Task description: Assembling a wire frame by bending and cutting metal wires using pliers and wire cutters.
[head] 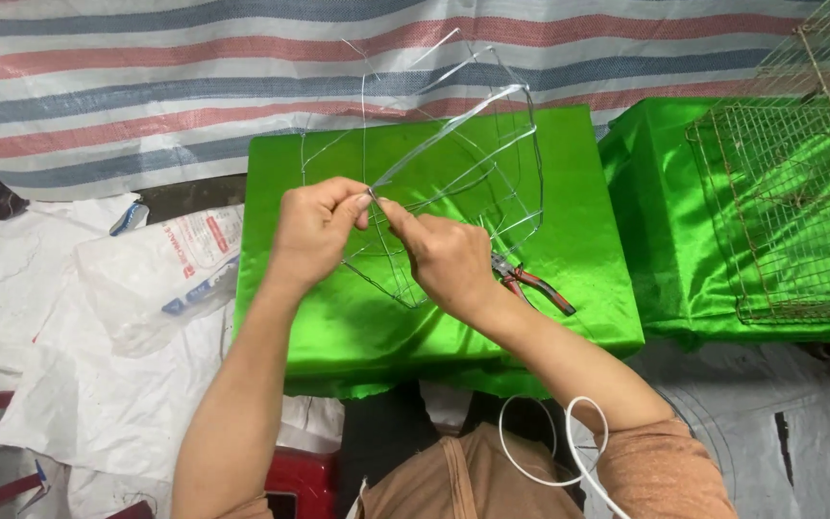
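Observation:
Both my hands meet over a green satin-covered table. My left hand and my right hand pinch the same joint of a thin silver wire frame, fingertips touching at one corner. The frame is a loose cage of bent wires that rises from the cloth and leans toward the far edge. Red-handled pliers lie on the cloth just right of my right wrist, partly hidden by it.
A second green-covered table at the right bears rusty wire-mesh cages. A striped tarp hangs behind. White plastic sacks cover the floor at left. A white cable loops near my lap.

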